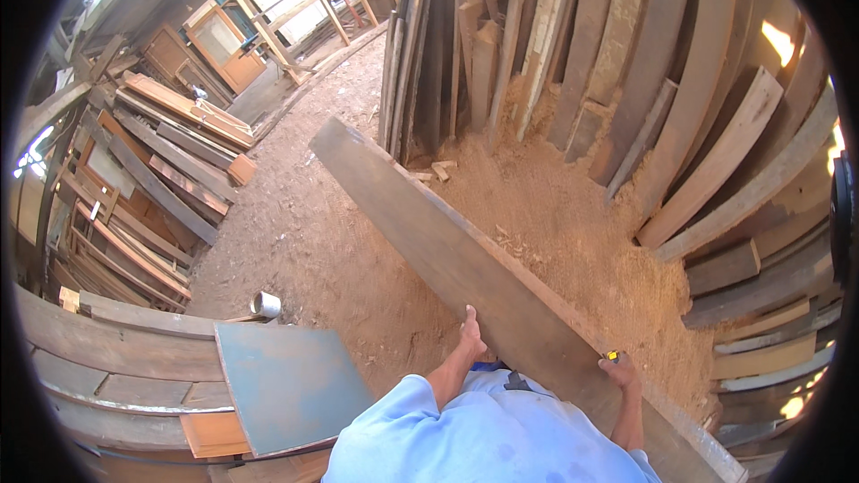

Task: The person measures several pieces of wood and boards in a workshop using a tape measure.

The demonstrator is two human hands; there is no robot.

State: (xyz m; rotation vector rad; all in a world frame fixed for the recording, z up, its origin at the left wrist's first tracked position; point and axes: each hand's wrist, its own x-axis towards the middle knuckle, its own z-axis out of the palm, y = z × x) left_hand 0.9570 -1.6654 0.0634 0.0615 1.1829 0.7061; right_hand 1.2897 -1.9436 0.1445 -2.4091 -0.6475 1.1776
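Note:
A long, wide wooden plank [420, 241] slants across in front of me, from the far middle down to the lower right. My left hand [471, 334] grips the plank's near edge by my waist, its thumb showing on the face and the other fingers mostly hidden. Further right, my right hand [619, 370] is closed around a small yellow and black tape measure [613, 356]. That hand rests against the plank's face. No drawn-out tape blade can be made out.
Tall boards [617, 45] lean in a row at the far right, with sawdust [573, 215] around their feet. More lumber [179, 152] is stacked at left. A blue-grey panel [291, 385] lies near left, beside a metal can [266, 304]. Wood offcuts [440, 170] lie beyond the plank.

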